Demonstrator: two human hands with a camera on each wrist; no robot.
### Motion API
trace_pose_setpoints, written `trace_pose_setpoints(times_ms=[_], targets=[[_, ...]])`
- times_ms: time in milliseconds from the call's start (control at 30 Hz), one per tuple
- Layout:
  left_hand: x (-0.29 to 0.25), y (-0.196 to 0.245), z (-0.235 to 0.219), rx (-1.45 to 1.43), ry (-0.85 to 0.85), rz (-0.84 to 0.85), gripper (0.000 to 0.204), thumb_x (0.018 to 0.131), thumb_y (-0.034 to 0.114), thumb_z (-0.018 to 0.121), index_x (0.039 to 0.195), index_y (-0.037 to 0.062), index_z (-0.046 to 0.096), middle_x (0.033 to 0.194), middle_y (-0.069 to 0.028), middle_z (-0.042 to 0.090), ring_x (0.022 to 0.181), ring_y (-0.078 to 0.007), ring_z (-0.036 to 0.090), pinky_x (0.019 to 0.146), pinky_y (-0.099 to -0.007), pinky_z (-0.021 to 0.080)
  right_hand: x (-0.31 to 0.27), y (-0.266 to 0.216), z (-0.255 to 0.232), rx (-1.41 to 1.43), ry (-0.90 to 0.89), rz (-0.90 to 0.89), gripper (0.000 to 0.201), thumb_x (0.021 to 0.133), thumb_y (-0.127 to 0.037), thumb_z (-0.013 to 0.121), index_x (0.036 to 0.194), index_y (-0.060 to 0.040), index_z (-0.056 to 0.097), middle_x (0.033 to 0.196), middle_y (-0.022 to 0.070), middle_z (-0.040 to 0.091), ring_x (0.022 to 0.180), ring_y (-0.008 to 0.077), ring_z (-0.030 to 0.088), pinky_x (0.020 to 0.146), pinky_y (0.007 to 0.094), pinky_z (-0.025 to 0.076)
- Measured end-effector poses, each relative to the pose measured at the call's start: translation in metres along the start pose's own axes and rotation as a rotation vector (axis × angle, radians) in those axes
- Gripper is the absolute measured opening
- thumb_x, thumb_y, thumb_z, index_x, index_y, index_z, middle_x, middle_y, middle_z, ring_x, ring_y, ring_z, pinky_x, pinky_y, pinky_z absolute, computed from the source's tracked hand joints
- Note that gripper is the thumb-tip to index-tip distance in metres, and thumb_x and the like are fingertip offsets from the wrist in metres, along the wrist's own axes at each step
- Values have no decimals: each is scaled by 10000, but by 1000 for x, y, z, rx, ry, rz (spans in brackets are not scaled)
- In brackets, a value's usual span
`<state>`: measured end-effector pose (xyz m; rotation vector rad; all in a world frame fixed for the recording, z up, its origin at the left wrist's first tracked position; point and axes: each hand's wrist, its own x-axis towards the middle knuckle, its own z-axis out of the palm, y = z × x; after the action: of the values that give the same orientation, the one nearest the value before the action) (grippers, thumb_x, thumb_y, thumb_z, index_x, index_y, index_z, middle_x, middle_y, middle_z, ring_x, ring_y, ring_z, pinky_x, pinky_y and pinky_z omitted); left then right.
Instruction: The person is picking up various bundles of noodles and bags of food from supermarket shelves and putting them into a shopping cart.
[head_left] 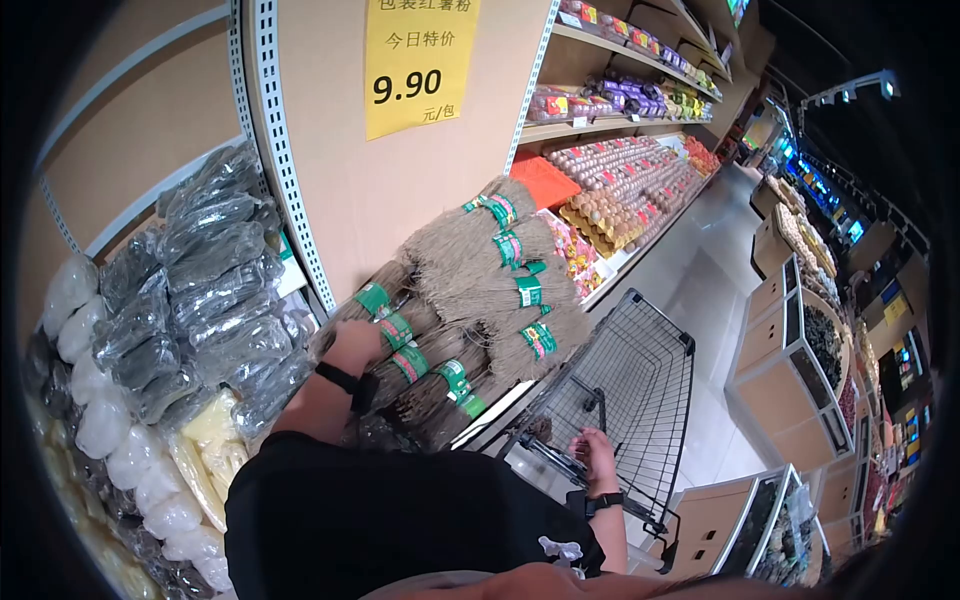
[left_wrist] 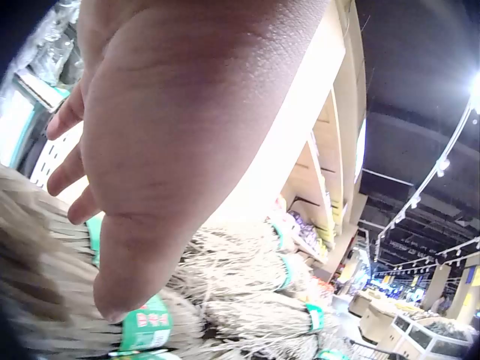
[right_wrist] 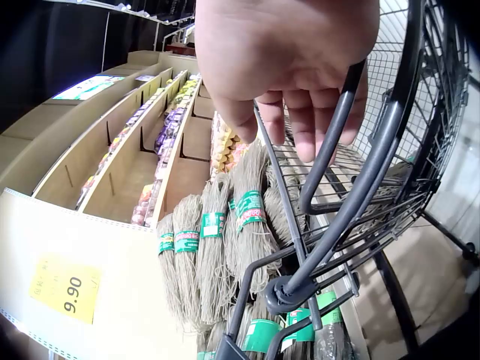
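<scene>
Bundles of dried grey-brown noodles (head_left: 440,265), wrapped in green paper bands, lie piled on the display shelf. My left hand (head_left: 352,345) reaches over the near-left bundles. In the left wrist view, that hand's fingers (left_wrist: 66,171) are spread apart, and its thumb (left_wrist: 124,289) overlaps a green band (left_wrist: 146,326). At the near end of a black wire shopping cart (head_left: 635,390) is my right hand (head_left: 597,455), its fingers loosely bent. The right wrist view shows its fingers (right_wrist: 301,124) hanging beside the cart's dark bars (right_wrist: 334,142), gripping nothing.
Dark plastic-wrapped packs (head_left: 215,270) are stacked left of a partition with a yellow 9.90 price sign (head_left: 418,75). Trays of eggs (head_left: 625,185) line the shelf beyond the noodles. Wooden bins (head_left: 790,370) stand across the aisle (head_left: 700,300).
</scene>
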<state>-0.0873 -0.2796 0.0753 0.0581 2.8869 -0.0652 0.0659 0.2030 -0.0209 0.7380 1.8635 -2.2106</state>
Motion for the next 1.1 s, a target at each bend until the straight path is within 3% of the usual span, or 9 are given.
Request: trace_pose_setpoints(times_ms=[67, 100, 167, 300, 433, 667, 867, 1100], targets=[[8, -18, 25, 19, -177, -71, 545, 691, 327, 689, 1200, 177, 565, 1036, -91, 635, 992, -297, 610, 866, -466, 455, 3, 1, -6, 1, -3, -3, 237, 914, -213, 468, 1084, -53, 509, 823, 66, 608, 703, 180, 611, 628, 299, 483], [4, -18, 26, 26, -179, -67, 545, 691, 327, 689, 1200, 177, 565, 1036, -91, 635, 992, -297, 610, 866, -466, 455, 2, 0, -7, 9, 1, 0, 237, 914, -213, 468, 1084, -53, 509, 823, 66, 608, 703, 180, 611, 628, 299, 483], [-3, -19, 29, -65, -96, -63, 763, 661, 350, 716, 1349, 207, 419, 1131, -122, 589, 1045, -305, 587, 893, -459, 450, 0, -3, -9, 31, 14, 9, 220, 873, -184, 504, 1061, -74, 536, 815, 45, 616, 704, 158, 603, 640, 273, 460], [-3, -10, 23, -35, -129, -85, 912, 647, 362, 730, 1426, 221, 278, 1199, -144, 541, 1095, -309, 559, 897, -457, 450, -2, -5, -11, 52, 27, 12, 204, 907, -205, 497, 1066, -84, 537, 812, 40, 613, 709, 160, 606, 644, 271, 460], [3, -6, 21, -75, -133, -138, 885, 618, 383, 760, 1372, 171, 349, 1189, -142, 547, 1103, -310, 553, 887, -458, 460, -1, -5, -12, 60, 28, -13, 249, 896, -198, 483, 1080, -31, 498, 825, 94, 606, 687, 183, 601, 608, 296, 488], [8, -3, 25, -136, -128, -222, 718, 597, 406, 772, 1178, 44, 554, 1161, -127, 594, 1108, -291, 561, 898, -444, 465, 4, -1, -14, 61, 27, -3, 206, 906, -155, 474, 1078, -47, 514, 817, 77, 597, 679, 175, 601, 601, 282, 477], [10, -6, 20, -188, -169, -217, 596, 582, 414, 773, 1037, 46, 657, 1092, -132, 636, 1071, -303, 583, 864, -404, 492, 2, -2, -14, 57, 33, -6, 243, 887, -156, 472, 1091, -28, 504, 837, 93, 600, 689, 187, 602, 625, 312, 494], [7, -9, 16, -179, -156, -203, 591, 579, 404, 767, 1030, 38, 659, 1097, -142, 633, 1041, -315, 595, 862, -390, 496, 1, -1, -14, 85, 30, -21, 211, 887, -145, 474, 1067, -40, 508, 839, 94, 597, 695, 195, 603, 625, 312, 492]])
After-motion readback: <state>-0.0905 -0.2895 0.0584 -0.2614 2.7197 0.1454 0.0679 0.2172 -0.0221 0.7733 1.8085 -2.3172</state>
